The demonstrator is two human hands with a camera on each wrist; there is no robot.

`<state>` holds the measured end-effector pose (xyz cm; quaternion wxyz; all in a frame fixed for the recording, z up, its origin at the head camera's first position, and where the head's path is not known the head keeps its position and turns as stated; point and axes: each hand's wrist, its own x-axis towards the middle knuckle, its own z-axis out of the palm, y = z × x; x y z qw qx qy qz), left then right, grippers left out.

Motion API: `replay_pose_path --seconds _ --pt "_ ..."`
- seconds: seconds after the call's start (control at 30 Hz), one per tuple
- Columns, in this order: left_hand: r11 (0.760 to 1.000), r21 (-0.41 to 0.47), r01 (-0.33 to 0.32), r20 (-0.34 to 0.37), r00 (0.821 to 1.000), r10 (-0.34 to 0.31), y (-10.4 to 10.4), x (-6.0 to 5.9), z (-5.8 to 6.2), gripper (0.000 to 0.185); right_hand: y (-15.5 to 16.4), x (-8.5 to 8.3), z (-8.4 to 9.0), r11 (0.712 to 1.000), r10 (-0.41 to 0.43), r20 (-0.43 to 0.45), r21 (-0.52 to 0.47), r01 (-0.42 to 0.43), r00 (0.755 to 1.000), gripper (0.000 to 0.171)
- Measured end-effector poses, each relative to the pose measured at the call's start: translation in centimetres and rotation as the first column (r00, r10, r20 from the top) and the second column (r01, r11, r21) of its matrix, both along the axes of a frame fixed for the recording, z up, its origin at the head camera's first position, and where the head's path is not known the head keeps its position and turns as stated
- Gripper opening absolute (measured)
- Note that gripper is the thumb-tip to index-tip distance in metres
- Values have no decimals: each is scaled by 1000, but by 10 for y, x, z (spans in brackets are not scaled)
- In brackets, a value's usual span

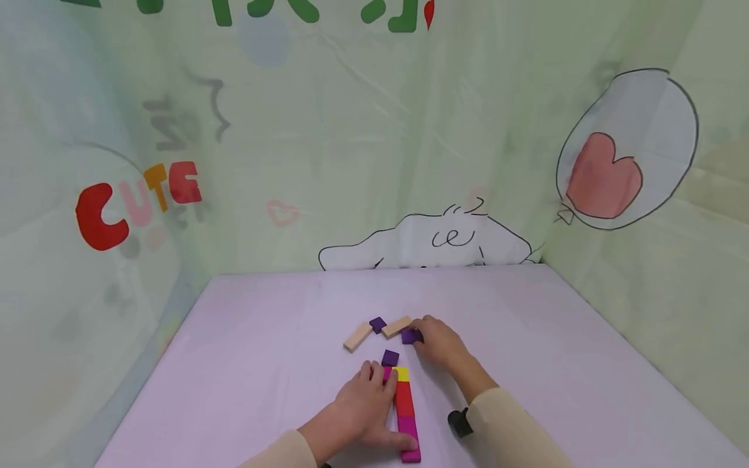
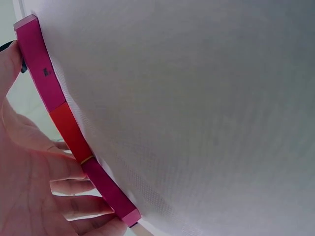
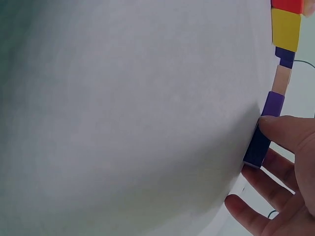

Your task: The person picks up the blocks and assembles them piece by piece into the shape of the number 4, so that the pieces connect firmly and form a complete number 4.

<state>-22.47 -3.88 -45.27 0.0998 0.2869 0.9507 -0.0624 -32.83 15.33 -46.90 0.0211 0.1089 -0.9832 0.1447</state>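
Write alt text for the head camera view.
Two hands work with flat blocks on a pale purple table. The left hand rests against a row of coloured blocks; the right hand touches a purple block beside two wooden blocks.

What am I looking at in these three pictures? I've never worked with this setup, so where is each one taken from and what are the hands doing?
No machine here: a person works with two bare hands. The big picture comes from a camera on the person's head, looking down at a pale pink table ringed by a printed cloth backdrop. The other two come from cameras strapped to each wrist, so close that the table fills most of the view.

The left hand rests against a row of flat coloured blocks, yellow, red and magenta, laid end to end. The right hand pinches a small purple block. Nearby lie two more purple blocks and two plain wooden bars.
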Motion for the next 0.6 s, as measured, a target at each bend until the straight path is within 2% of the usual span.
replay_pose_path --seconds 0.1,0.37,0.6 --pt "1000 2 1 -2 1000 -1 0 0 0 107 -1 1 2 1000 -11 -1 -1 11 1000 34" --pt "1000 -6 1 -8 1000 -1 1 0 -2 107 0 8 10 996 -71 68 -50 75 995 35" --pt "1000 -5 -18 -7 1000 18 1 2 3 106 8 11 16 997 -53 63 -50 56 997 32"
